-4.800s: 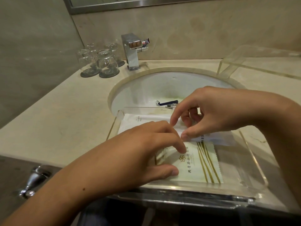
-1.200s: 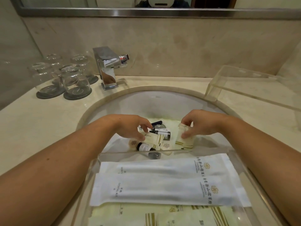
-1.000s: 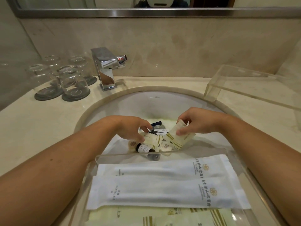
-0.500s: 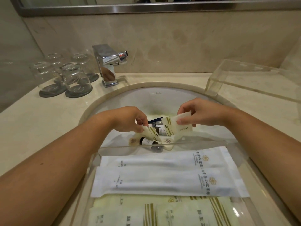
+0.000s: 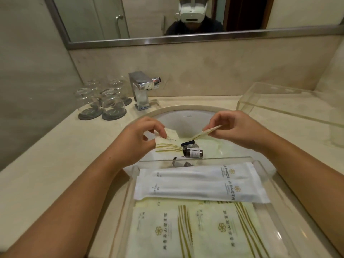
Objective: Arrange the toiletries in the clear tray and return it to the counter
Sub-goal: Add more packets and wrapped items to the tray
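Note:
The clear tray (image 5: pixel 195 159) rests across the near side of the sink. Two long white packets (image 5: pixel 195 185) lie in it, with two pale green sachets (image 5: pixel 195 231) nearer me. Above the basin my left hand (image 5: pixel 141 136) pinches a small cream sachet (image 5: pixel 167 142) with gold stripes. My right hand (image 5: pixel 236 129) pinches another thin sachet (image 5: pixel 206 132), seen edge-on. Below them in the basin lie a dark little bottle (image 5: pixel 193 152), a blue-handled razor (image 5: pixel 188 143) and another small tube (image 5: pixel 181 163) partly hidden behind the tray wall.
A chrome tap (image 5: pixel 142 90) stands behind the sink (image 5: pixel 186 118). Several upturned glasses (image 5: pixel 104 101) on dark coasters stand at the back left. A clear acrylic stand (image 5: pixel 290 105) sits on the counter (image 5: pixel 46 155) at the right. A mirror (image 5: pixel 167 15) hangs above.
Both hands have risen out of the basin and drawn apart, each lifting one small sachet. The bottles stay in the sink.

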Demonstrator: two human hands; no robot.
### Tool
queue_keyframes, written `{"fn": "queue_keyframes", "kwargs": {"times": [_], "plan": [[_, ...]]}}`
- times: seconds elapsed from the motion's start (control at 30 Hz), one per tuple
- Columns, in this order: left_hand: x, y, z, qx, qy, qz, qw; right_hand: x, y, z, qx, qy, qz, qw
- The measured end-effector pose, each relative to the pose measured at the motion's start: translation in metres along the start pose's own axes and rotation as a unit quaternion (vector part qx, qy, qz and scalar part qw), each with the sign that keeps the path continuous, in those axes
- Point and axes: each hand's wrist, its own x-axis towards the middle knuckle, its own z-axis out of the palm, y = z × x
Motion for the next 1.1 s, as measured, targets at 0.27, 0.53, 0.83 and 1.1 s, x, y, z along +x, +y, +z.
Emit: {"fn": "queue_keyframes", "kwargs": {"times": [0.27,0.53,0.83,1.1], "plan": [[-0.053,0.045,-0.027,-0.031,0.069,-0.003,0.997,-0.046,-0.040,-0.002,0.025,-0.033,-0.040,0.998],[-0.105,0.073,-0.026,0.025,0.091,-0.009,0.996,-0.066,-0.052,0.006,-0.030,-0.087,-0.087,0.992],[-0.145,0.095,-0.025,0.176,0.075,0.042,0.981,-0.072,-0.061,0.007,-0.070,-0.142,-0.100,0.982],[-0.156,0.093,-0.023,0.189,-0.035,0.031,0.981,-0.074,-0.065,0.007,-0.043,-0.117,-0.082,0.989]]}}
